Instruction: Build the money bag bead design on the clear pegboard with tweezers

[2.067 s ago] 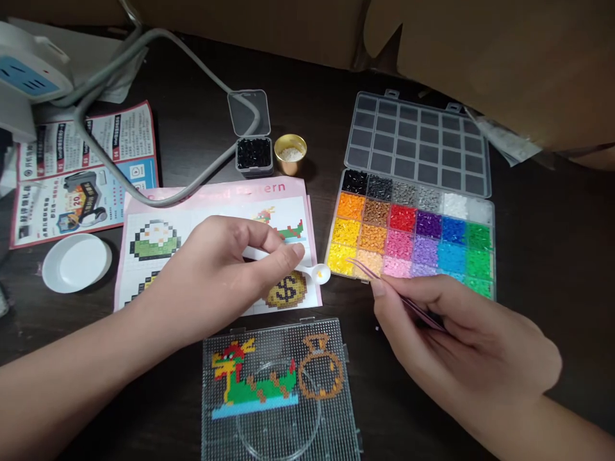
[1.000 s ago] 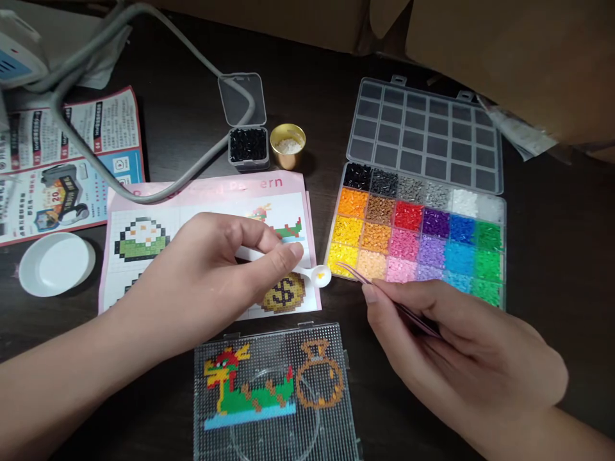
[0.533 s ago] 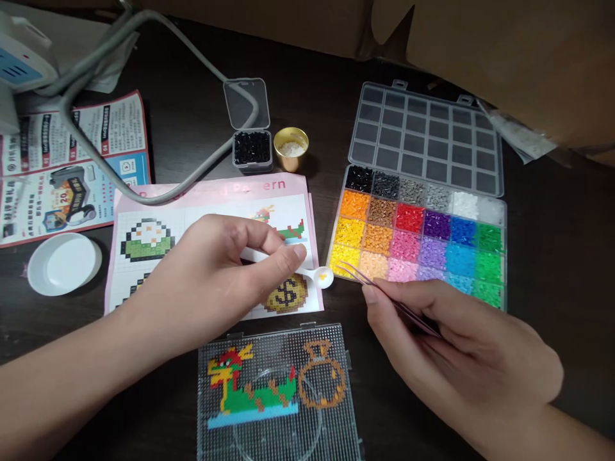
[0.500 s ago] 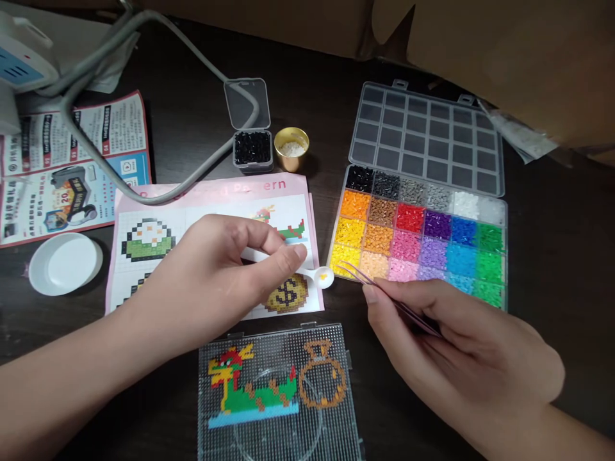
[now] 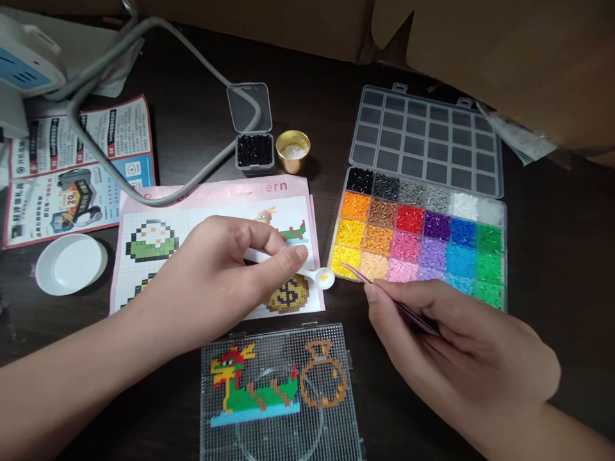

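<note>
My left hand (image 5: 235, 275) pinches the handle of a small white spoon (image 5: 325, 278) between thumb and fingers, above the pattern sheet (image 5: 314, 256). A few yellow-orange beads lie in the spoon's bowl. In my right hand (image 5: 446, 352) is a pair of tweezers (image 5: 360, 274), tips over the yellow beads (image 5: 339, 261) at the near left corner of the bead box (image 5: 504, 256). Whether the tips hold a bead I cannot tell. Below my hands lies a clear pegboard (image 5: 283, 442) bearing a bead dragon (image 5: 262, 389) and a brown ring-shaped outline (image 5: 323, 374).
Behind the sheet stand an open box of black beads (image 5: 254, 150) and a gold cup (image 5: 293, 152) with pale beads. A white dish (image 5: 71, 264), a printed leaflet (image 5: 115, 169) and a grey cable (image 5: 103, 163) are at the left. Cardboard (image 5: 480, 57) lines the back.
The tweezer tips have come slightly closer together over the yellow beads. My left hand and the spoon are nearly still. The whole view has shifted a little.
</note>
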